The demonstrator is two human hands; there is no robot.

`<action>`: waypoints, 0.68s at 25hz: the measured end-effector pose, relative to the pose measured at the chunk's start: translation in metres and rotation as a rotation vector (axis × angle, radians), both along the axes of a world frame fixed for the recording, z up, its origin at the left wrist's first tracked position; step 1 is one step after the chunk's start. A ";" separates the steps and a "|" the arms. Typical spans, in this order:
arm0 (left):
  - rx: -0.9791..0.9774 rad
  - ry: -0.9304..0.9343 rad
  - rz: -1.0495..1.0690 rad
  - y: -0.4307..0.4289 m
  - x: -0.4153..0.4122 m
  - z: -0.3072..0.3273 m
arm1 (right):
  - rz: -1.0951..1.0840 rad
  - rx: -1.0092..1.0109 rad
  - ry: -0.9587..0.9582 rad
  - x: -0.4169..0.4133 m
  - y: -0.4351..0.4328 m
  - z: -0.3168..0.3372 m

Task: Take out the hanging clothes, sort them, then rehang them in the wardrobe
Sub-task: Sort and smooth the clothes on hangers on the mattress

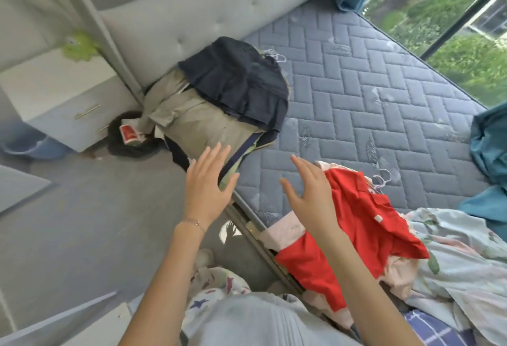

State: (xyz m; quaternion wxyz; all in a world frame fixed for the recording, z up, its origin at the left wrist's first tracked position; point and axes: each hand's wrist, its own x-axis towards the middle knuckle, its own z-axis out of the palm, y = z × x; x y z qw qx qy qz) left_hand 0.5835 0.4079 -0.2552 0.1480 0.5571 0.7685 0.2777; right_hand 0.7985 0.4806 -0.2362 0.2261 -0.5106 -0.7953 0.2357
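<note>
Our left hand (209, 181), right hand (311, 197) splayed, empty; red shirt (365, 219) on mattress (356, 93) edge (beneath right forearm); red cup (129, 133) in dark bin (123, 149).

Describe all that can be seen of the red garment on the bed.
The red garment looks like a soft polo shirt with a collar and a small white tag. It lies crumpled on pale pink clothes at the near edge of the mattress, one part hanging over it. Pale hangers lie by its collar. The open right hand is over it; contact cannot be told.
</note>
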 end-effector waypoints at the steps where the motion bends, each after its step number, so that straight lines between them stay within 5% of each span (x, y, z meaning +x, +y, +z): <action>1: -0.015 -0.019 0.017 -0.005 -0.023 0.001 | 0.009 0.003 -0.011 -0.021 0.000 0.001; 17: -0.048 -0.040 0.013 0.083 -0.268 -0.007 | -0.006 -0.126 -0.050 -0.249 0.082 0.007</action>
